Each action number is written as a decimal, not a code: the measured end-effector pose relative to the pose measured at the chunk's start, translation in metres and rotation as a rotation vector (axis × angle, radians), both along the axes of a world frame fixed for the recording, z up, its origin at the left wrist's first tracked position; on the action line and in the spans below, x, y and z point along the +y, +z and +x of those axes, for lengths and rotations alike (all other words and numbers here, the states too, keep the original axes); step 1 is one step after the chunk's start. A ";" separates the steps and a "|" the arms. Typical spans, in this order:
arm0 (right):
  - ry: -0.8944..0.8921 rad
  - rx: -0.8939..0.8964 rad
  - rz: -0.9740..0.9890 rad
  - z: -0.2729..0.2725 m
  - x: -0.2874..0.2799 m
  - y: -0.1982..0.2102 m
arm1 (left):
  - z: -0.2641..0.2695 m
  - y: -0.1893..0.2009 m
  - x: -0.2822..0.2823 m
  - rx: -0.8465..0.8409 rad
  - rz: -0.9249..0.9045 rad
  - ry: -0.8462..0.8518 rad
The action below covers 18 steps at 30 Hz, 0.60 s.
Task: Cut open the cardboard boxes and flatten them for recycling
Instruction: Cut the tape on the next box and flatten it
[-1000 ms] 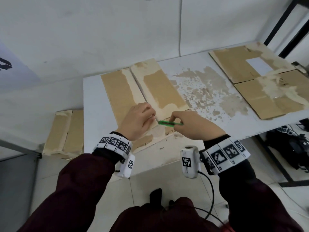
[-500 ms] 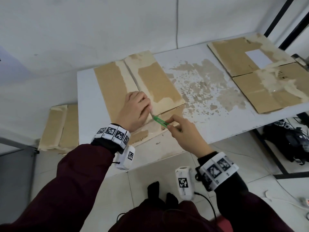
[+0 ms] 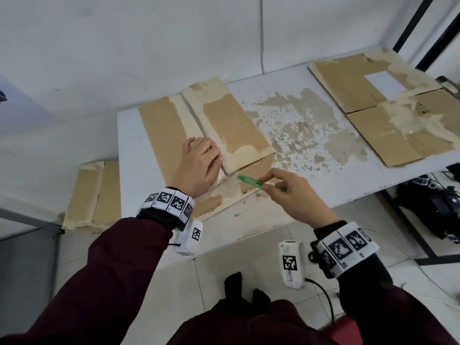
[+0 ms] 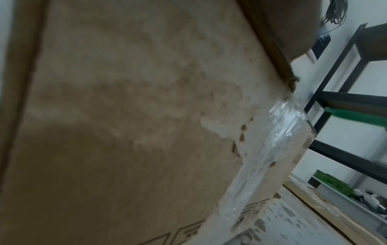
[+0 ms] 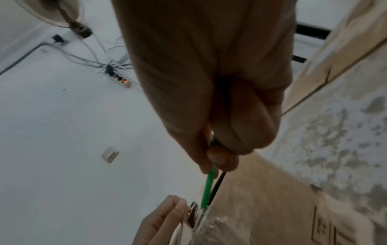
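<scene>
A taped cardboard box lies on the white table, with its top seam running away from me. My left hand rests on the box top at the near end of the seam, fingers bent and pressing down. My right hand pinches a thin green utility knife, whose tip points at the clear tape on the box's near side. In the right wrist view the knife reaches the tape beside the left hand's fingers. The left wrist view shows the box and wrinkled tape.
Flattened cardboard sheets cover the table's far right. Another flattened box lies on the floor at the left. A black metal rack and dark gear stand at the right. The tabletop is worn in patches.
My right hand has drawn the knife down and to the right, from the top seam by my left fingers to the box's near side. My left hand has slid slightly further onto the top.
</scene>
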State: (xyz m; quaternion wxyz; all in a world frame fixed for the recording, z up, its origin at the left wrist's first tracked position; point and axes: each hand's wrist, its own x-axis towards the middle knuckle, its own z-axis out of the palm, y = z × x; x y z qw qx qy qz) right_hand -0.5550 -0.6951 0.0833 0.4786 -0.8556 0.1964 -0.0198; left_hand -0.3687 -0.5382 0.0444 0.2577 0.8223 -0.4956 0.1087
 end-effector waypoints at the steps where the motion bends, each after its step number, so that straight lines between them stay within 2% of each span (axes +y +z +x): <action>1: -0.022 -0.013 -0.025 -0.001 -0.001 0.000 | 0.000 0.000 -0.002 0.001 -0.001 -0.001; 6: -0.003 -0.077 -0.093 0.008 0.015 -0.005 | 0.000 -0.001 -0.005 -0.003 -0.005 0.001; 11: -0.075 -0.137 -0.076 0.009 0.030 -0.014 | 0.001 0.000 -0.003 0.008 -0.022 -0.004; 18: -0.056 -0.041 0.142 0.015 0.023 -0.014 | 0.002 0.001 -0.002 0.028 -0.035 0.008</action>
